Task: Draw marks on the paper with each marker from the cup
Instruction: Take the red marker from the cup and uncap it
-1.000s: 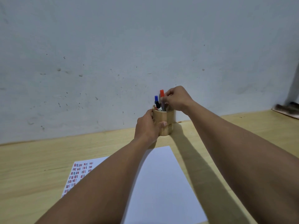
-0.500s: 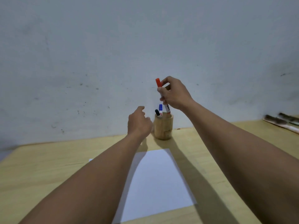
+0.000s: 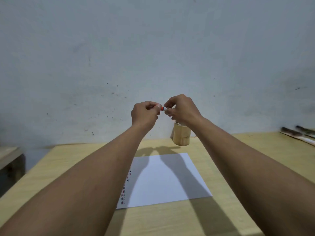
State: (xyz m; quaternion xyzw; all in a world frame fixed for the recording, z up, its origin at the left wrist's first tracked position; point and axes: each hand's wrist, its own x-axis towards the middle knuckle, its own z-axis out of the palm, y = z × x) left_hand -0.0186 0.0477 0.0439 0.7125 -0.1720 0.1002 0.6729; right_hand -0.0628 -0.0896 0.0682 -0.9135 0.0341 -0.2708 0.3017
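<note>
I hold the red marker (image 3: 163, 109) level in the air between both hands, high above the table. My left hand (image 3: 144, 115) pinches its red cap end. My right hand (image 3: 183, 110) grips its white barrel, which is mostly hidden by the fingers. Below my right hand stands the round wooden cup (image 3: 181, 136) at the back of the table; the markers inside it are hidden by my hand. A white sheet of paper (image 3: 163, 178) lies flat in front of the cup, crossed by my arms' shadows.
A second sheet with rows of red and dark marks (image 3: 125, 188) peeks out under the white paper's left edge. The wooden table (image 3: 255, 150) ends at a grey wall. Dark objects (image 3: 300, 132) lie at the far right. A low wooden stand (image 3: 10, 160) is at left.
My right hand lifted the red marker out of the cup and turned it level. My left hand left the cup, rose, and took hold of the cap end.
</note>
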